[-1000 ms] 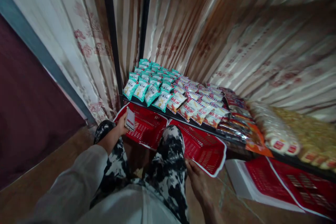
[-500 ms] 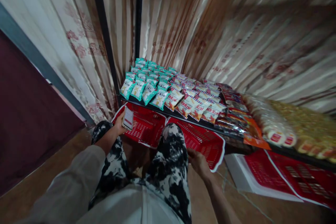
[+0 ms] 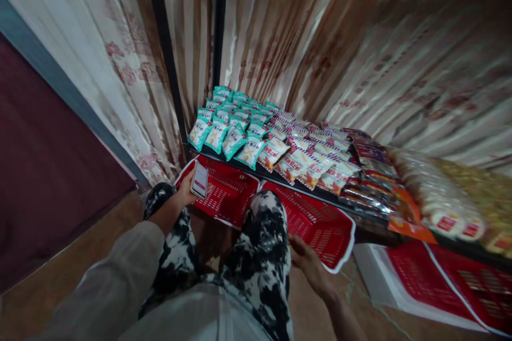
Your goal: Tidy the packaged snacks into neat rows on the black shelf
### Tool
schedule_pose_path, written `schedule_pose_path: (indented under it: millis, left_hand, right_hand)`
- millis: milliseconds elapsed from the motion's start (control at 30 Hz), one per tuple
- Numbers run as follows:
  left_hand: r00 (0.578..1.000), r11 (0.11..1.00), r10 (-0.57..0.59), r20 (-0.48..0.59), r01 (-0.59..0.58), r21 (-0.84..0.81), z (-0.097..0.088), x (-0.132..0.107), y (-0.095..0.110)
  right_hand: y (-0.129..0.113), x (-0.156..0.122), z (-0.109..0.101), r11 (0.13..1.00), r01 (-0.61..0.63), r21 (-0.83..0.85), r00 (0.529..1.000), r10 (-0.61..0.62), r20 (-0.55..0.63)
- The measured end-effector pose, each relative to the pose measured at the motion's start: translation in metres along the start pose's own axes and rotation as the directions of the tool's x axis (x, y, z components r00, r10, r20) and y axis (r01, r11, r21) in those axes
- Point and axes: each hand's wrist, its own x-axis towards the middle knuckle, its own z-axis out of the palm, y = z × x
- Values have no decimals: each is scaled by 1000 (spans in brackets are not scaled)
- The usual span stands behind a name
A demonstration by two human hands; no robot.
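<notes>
left hand (image 3: 184, 192): at 10 o'clock from the knees, closed round a phone (image 3: 199, 179), thumb and fingers on its long edges, screen up.
phone: one. Held over the near-left corner of the left red basket (image 3: 228, 192). My read: rigid, light, slick glass face, so edge grip is right and pinching the screen would slip.
teal snack packets (image 3: 230, 125): roughly a dozen and a half, too overlapped for an exact count, at 12 o'clock on the dark shelf (image 3: 288, 185). Likely soft, crinkly, light; take by the sealed edge.
red-and-white snack packets (image 3: 304, 157): similar number, just right of the teal ones, at 1 o'clock. Same handling.
red baskets: three visible. Left one under the phone, middle red basket (image 3: 320, 224) beside it, right red basket (image 3: 452, 282) well apart at 3 o'clock. Perforated plastic, probably stiff and light; hold by the white rim.
right hand (image 3: 306, 258): at 3 o'clock from the right knee, fingers loosely curled, holding nothing, just beside the near rim of the middle basket. Cannot tell whether the fingertips touch it.
other packets (image 3: 436, 202): far right on the shelf, blurred, uncountable.
curtain (image 3: 320, 37): behind the shelf.
</notes>
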Motion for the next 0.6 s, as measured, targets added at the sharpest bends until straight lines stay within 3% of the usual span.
schedule_pose_path:
  millis: [133,300,433,600]
  left_hand:
    - [1000,1000,-14,-25,14,4,3,0,0]
    - [1000,1000,2,-9,-2,-15,4,2,-2]
    - [1000,1000,10,4,-10,-12,3,4,-1]
    - [999,1000,-12,-31,12,-7,3,4,0]
  right_hand:
    - [7,-1,-3,997,22,70,1000,-23,16]
    - [8,19,4,997,27,72,997,-32,75]
    - [2,34,20,998,12,-69,993,-20,-120]
    - [12,24,32,993,31,-112,929,-70,-364]
